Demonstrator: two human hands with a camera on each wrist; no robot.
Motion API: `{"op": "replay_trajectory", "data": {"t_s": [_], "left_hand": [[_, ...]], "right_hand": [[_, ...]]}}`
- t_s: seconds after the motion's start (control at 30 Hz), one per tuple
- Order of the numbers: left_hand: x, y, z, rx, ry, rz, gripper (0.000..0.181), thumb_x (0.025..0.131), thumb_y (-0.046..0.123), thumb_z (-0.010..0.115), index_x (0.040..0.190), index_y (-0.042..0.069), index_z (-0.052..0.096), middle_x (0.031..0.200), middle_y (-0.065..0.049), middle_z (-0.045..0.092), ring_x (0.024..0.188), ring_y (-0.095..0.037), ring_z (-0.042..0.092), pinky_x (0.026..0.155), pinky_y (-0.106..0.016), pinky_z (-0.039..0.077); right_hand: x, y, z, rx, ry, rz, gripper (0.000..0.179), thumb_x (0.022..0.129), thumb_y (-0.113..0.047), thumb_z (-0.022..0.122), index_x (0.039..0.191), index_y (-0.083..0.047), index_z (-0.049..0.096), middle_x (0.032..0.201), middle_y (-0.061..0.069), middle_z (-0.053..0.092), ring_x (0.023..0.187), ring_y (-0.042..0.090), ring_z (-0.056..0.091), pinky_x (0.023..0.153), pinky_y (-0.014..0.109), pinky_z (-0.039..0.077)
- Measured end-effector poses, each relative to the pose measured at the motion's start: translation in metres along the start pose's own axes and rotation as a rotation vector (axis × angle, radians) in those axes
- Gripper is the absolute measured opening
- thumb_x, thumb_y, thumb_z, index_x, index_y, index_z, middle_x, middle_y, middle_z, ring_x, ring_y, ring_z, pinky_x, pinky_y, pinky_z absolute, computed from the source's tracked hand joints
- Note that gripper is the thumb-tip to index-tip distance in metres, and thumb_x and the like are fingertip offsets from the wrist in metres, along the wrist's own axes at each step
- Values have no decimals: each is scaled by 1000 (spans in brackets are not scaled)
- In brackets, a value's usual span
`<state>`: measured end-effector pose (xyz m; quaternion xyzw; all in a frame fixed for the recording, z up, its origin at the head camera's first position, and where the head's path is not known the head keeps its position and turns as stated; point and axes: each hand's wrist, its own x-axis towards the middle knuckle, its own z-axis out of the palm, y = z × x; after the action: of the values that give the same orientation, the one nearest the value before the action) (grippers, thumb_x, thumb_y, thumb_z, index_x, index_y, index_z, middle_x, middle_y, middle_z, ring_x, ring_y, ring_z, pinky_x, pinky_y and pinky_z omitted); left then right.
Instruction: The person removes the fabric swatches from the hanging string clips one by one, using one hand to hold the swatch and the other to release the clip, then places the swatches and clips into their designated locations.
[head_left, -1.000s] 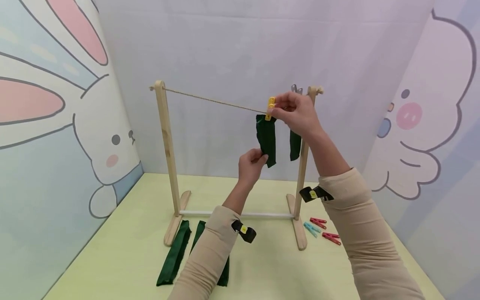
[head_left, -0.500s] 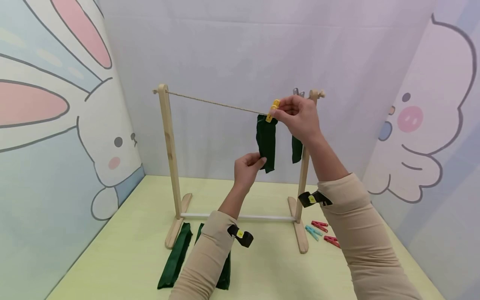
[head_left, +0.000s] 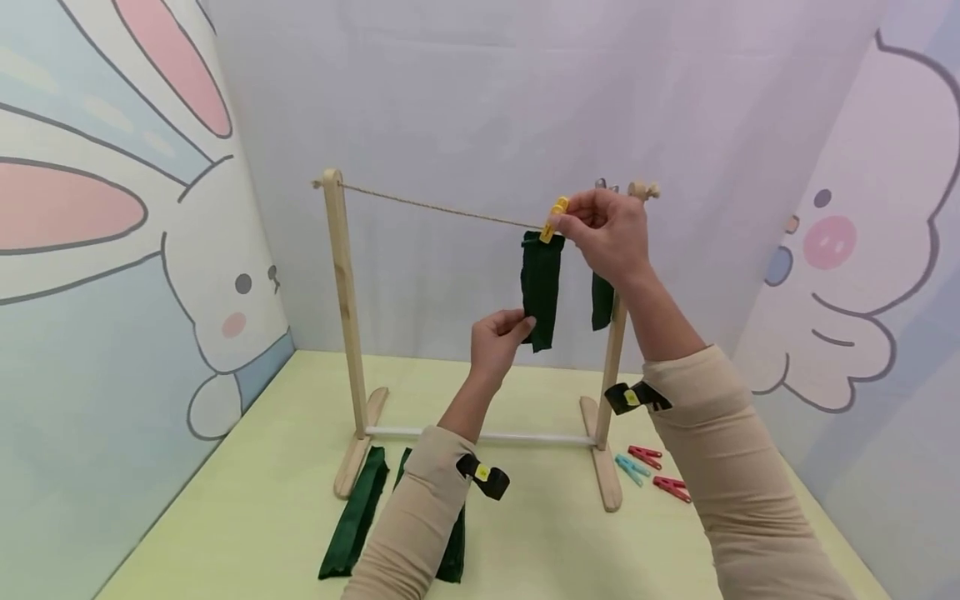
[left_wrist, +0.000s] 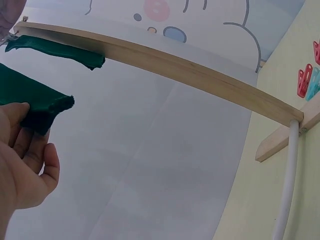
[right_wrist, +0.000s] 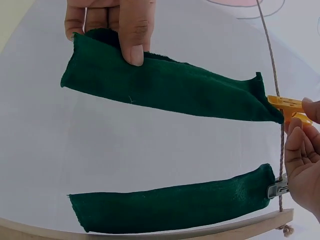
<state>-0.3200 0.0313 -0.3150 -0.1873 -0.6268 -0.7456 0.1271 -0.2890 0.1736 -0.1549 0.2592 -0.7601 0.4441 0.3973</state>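
Note:
A dark green cloth strip (head_left: pixel 542 287) hangs folded over the rope (head_left: pixel 442 207), right of its middle. At the strip's top sits a yellow clothespin (head_left: pixel 554 220), its handle end tilted up and right; my right hand (head_left: pixel 611 239) pinches that end between thumb and fingers. Lower down, my left hand (head_left: pixel 495 343) pinches the strip's left edge near the bottom, its thumb in front. Closer to the right post, a second green strip (right_wrist: pixel 170 206) hangs from a metal clip (right_wrist: pixel 278 189); my right hand hides its top in the head view.
A wooden rack carries the rope between its left post (head_left: pixel 345 292) and right post (head_left: pixel 611 375), with a white bar (head_left: pixel 525 438) low down. Two red clothespins and a blue clothespin (head_left: pixel 632 469) lie right of it. Green strips (head_left: pixel 355 517) lie at front left, partly behind my left sleeve.
The clothespin's handle end has tilted from near upright toward the right. My left hand has moved slightly down, and the strip hangs straighter. Both hands keep their holds.

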Motion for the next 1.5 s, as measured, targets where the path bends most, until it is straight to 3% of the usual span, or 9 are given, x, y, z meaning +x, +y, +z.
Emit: {"op": "replay_trajectory", "data": {"t_s": [0.4, 0.5, 0.63, 0.8, 1.03, 1.27, 1.5], "left_hand": [[0, 1, 3, -23, -51, 13, 27, 85, 12, 69, 103, -8, 66, 93, -12, 67, 83, -16, 62, 76, -31, 51], [-2, 2, 3, -14, -42, -3, 24, 85, 10, 69, 101, -7, 66, 92, -12, 66, 82, -17, 62, 74, -32, 51], [-5, 1, 2, 19, -27, -43, 20, 85, 10, 69, 99, -5, 67, 91, -9, 66, 80, -17, 61, 74, -34, 51], [-7, 0, 1, 33, -41, -60, 21, 85, 11, 69, 99, -4, 67, 92, -9, 66, 81, -17, 61, 75, -37, 51], [-13, 4, -7, 81, -116, -71, 22, 85, 10, 68, 103, -3, 66, 93, -9, 65, 83, -17, 60, 75, -37, 51], [-25, 4, -17, 135, -208, -125, 23, 85, 5, 66, 106, -4, 65, 89, -7, 63, 79, -15, 58, 72, -35, 50], [-34, 1, -23, 134, -225, -132, 22, 84, 4, 67, 104, -5, 65, 87, -7, 64, 76, -14, 58, 67, -28, 50]], "right_hand": [[10, -4, -3, -18, 28, -78, 16, 85, -6, 67, 87, 11, 66, 78, 16, 65, 61, 3, 57, 62, 16, 47], [13, -9, -3, 3, 80, -63, 17, 84, -6, 68, 86, 11, 65, 79, 14, 65, 62, 6, 58, 62, 16, 47], [16, -10, -5, 28, 135, -101, 17, 84, -6, 68, 85, 11, 66, 79, 14, 65, 62, 8, 58, 63, 17, 48], [18, -11, -10, 22, 133, -136, 16, 84, -5, 68, 85, 11, 66, 81, 15, 65, 62, 8, 57, 63, 18, 47], [9, -10, -18, 10, 115, -74, 17, 82, -5, 69, 86, 11, 65, 82, 16, 65, 63, 7, 57, 63, 16, 47], [-7, 3, -24, -17, 63, -1, 19, 80, -4, 72, 90, 11, 64, 81, 8, 64, 64, 8, 57, 64, 14, 47], [-21, 8, -26, 16, 44, 30, 23, 80, -2, 72, 97, 11, 62, 85, 10, 63, 68, 10, 56, 66, 14, 47]]}}
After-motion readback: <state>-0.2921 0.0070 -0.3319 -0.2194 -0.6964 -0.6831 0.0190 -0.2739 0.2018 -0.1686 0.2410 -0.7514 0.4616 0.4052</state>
